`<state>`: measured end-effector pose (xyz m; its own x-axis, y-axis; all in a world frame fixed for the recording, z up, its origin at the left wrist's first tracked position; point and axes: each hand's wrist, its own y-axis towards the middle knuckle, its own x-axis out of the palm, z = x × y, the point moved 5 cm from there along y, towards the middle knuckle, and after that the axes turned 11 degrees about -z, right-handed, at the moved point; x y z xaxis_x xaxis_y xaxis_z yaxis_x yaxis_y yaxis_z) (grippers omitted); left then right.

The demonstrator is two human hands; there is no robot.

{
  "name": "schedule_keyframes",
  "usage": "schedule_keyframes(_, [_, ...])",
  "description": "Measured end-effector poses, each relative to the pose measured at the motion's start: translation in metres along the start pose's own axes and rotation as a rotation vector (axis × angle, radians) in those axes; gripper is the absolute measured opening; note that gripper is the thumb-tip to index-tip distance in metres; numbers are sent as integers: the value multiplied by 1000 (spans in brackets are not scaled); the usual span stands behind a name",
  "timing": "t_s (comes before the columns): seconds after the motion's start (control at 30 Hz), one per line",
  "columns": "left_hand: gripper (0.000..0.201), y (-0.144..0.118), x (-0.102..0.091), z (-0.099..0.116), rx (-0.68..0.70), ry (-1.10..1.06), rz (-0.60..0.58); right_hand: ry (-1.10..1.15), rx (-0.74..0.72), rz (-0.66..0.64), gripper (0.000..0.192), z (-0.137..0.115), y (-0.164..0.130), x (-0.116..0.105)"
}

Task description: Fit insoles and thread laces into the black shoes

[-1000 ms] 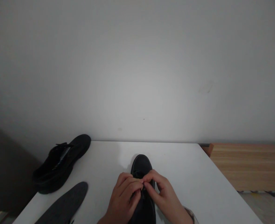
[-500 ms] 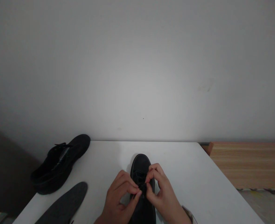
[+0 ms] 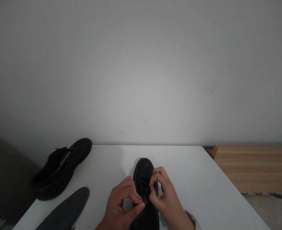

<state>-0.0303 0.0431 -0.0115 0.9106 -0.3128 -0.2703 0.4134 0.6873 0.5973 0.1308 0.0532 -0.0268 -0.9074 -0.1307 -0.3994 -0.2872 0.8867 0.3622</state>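
A black lace-up shoe [image 3: 144, 166] lies on the white table with its toe pointing toward the wall. Over its left side, my left hand [image 3: 123, 203] is closed in a pinch at the black shoelace [image 3: 144, 189]. From the right, my right hand [image 3: 164, 195] also pinches the lace, thumb and forefinger together above the eyelets. The dark lace hardly stands out against the shoe, so its exact course between my fingers is hard to make out. The heel end runs below the picture edge, partly behind my left hand.
On the left, a second black shoe [image 3: 52, 179] rests near the table's edge beside a black sole-shaped piece [image 3: 82, 146]. A dark grey insole [image 3: 68, 207] lies in front of it. The white table [image 3: 198, 179] meets a pale wall [image 3: 145, 80]; wooden furniture [image 3: 253, 167] stands at right.
My left hand has shifted slightly down and left, its pinch now lower on the shoe. My right hand stays almost in place at the laces.
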Motion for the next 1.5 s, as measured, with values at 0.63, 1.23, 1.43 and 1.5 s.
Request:
schedule_keyframes(0.63, [36, -8, -2, -26, -322, 100, 184, -68, 214, -147, 83, 31, -40, 6])
schedule_keyframes(1.23, [28, -8, 8, -16, -196, 302, 63, -615, 302, 142, 40, 64, -44, -120])
schedule_keyframes(1.43, [27, -9, 10, -16, -163, 311, 54, -738, 484, 248, 48, 117, -46, -210])
schedule_keyframes(1.5, [27, -9, 10, -17, -162, 311, 53, -738, 505, 241, 44, 123, -42, -227])
